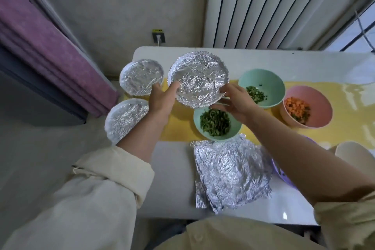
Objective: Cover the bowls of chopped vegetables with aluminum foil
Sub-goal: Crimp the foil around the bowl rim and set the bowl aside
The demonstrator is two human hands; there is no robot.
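A foil-covered bowl is held above the table between both hands. My left hand grips its left rim with the thumb on the foil. My right hand grips its right rim. Two more foil-covered bowls sit at the table's left end, one at the back and one nearer, partly behind my left forearm. Three bowls are uncovered: a green bowl of chopped green vegetables, a green bowl with a few green bits, and a pink bowl of diced carrot. A stack of foil sheets lies near the front edge.
The bowls stand on a yellow mat across a white table. A purple bowl and a cream bowl sit at the right, partly behind my right forearm. A wall and radiator stand behind the table.
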